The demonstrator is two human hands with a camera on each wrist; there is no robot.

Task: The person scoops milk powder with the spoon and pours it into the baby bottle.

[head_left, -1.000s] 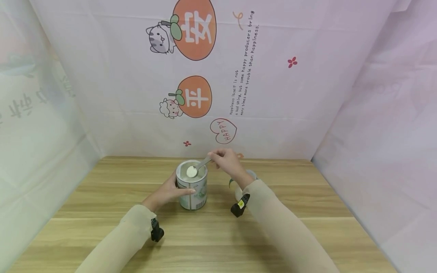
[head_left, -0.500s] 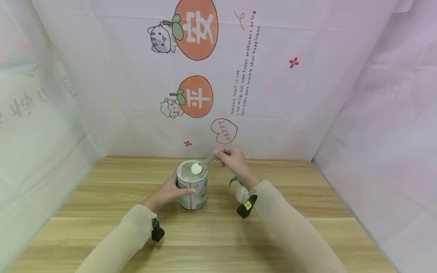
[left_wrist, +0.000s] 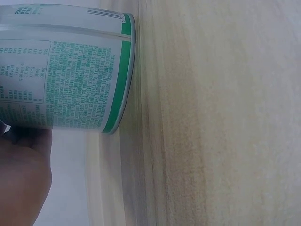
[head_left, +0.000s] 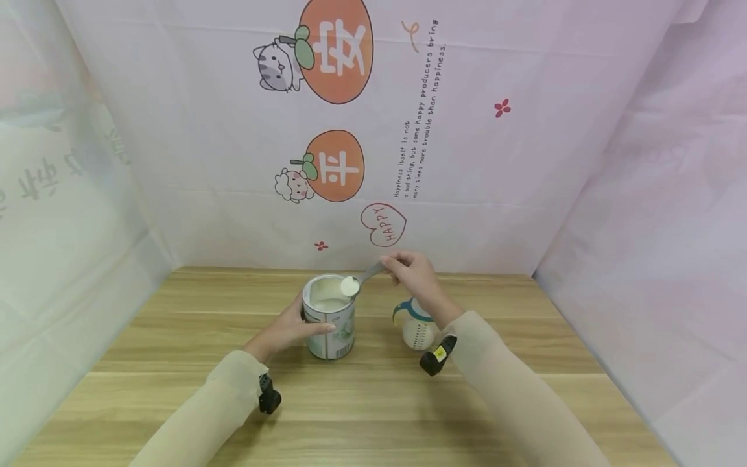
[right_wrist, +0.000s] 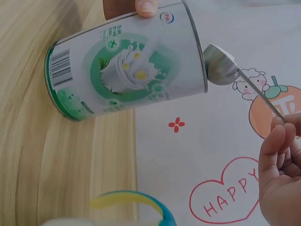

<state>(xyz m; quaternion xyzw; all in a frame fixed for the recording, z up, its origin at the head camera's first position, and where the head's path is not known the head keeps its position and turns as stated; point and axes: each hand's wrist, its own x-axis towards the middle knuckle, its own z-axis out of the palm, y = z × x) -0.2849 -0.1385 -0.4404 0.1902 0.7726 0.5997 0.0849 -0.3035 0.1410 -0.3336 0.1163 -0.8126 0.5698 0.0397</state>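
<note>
An open milk powder can stands upright on the table, its green label facing the right wrist camera. My left hand grips its left side, thumb across the front and the fingers behind, mostly hidden. With thumb and fingertips, my right hand pinches the handle end of a metal measuring spoon. White powder heaps in its bowl, which is at the right edge of the can's rim. Right of the can is a baby bottle with a blue and yellow handle, partly behind my right wrist.
The wood-grain table ends at a white printed cloth hanging behind the can. More cloth covers the left and right sides. A small camera is strapped to each wrist.
My right hand has moved right, carrying the filled spoon from over the can's opening to its right rim. More of the baby bottle now shows. The left hand and can have stayed put.
</note>
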